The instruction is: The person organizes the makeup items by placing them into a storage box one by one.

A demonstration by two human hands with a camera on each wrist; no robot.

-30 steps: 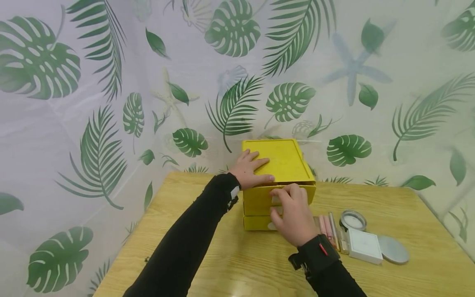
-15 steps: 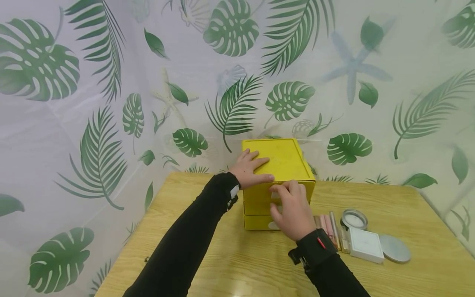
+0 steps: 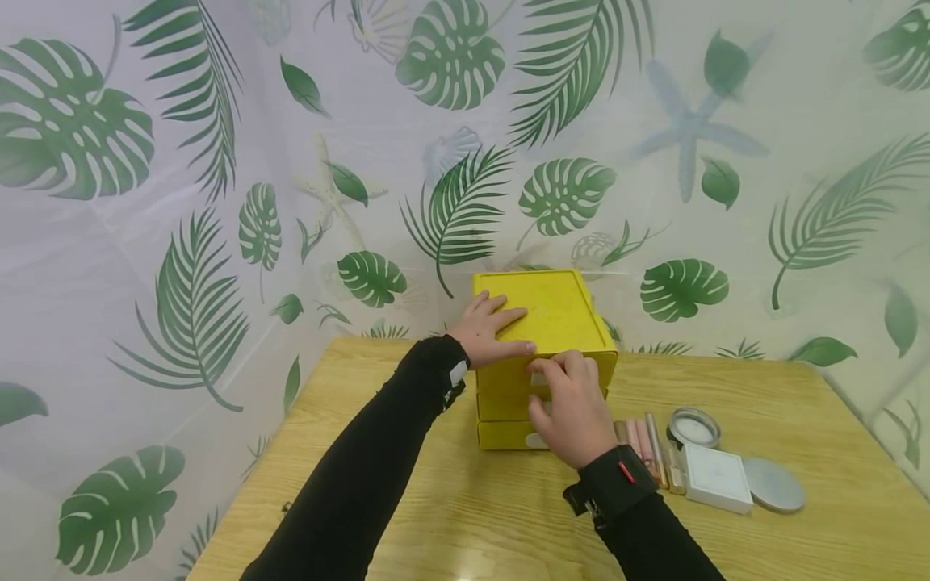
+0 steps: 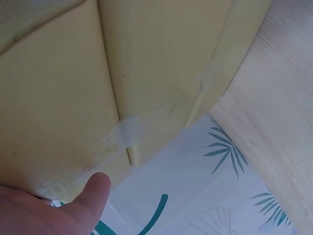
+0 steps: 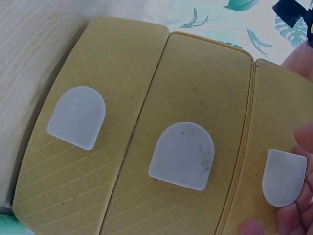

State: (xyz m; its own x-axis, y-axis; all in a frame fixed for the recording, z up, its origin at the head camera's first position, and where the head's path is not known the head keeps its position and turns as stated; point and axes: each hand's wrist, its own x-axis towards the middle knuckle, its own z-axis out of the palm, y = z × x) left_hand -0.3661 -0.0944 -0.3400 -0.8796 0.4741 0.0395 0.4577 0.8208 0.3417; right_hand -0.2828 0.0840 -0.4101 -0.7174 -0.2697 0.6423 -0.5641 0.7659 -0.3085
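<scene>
A yellow drawer box stands on the table toward the wall. My left hand lies on the left part of its top, fingers spread. In the left wrist view a finger shows beside the box's edge. At the front, my right hand has curled fingers at the top drawer. The right wrist view shows three drawer fronts with white tabs; my right fingers grip the top drawer's tab. The middle tab and bottom tab are untouched. All drawers look closed.
Right of the box lie several slim tubes, a round clear-rimmed container, a white square case and a silver round disc. Leaf-patterned sheeting hangs behind the wooden table.
The top drawer has slid inward, and the dark gap under the box's top edge has closed. My right hand went slightly forward with it; my left hand stayed on top.
</scene>
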